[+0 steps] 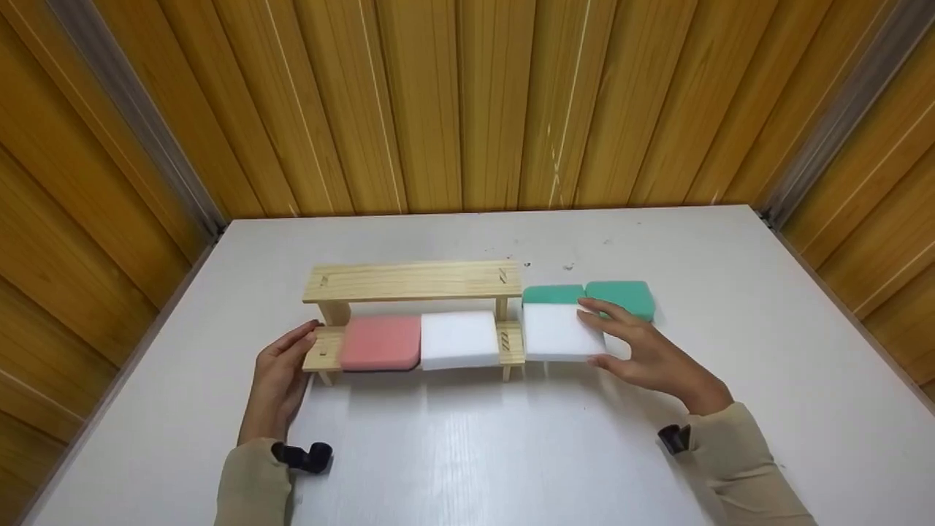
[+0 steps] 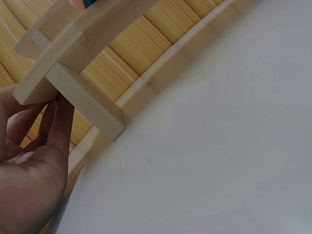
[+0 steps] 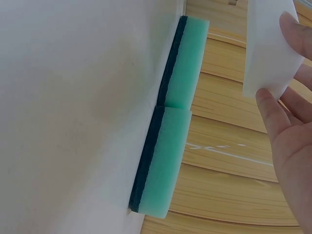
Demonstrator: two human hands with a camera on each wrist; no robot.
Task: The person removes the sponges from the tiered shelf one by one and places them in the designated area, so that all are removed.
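Observation:
A two-step wooden rack (image 1: 413, 281) stands on the table, and my left hand (image 1: 281, 372) grips the left end of its lower step. In the left wrist view, fingers (image 2: 61, 122) reach under that board beside a leg of the rack. On the lower step a pink sponge (image 1: 380, 342) lies next to a white sponge block (image 1: 459, 340). My right hand (image 1: 650, 358) holds a second white sponge block (image 1: 559, 332) by its right side, raised above the table just right of the rack. The right wrist view shows this block (image 3: 270, 48) between thumb and fingers.
Behind the held block, two green sponges (image 1: 619, 298) with dark scouring undersides lie end to end on the white table (image 1: 467, 453). The held block partly covers one of them in the head view. A wood-look panel wall (image 1: 467, 109) rises behind the table.

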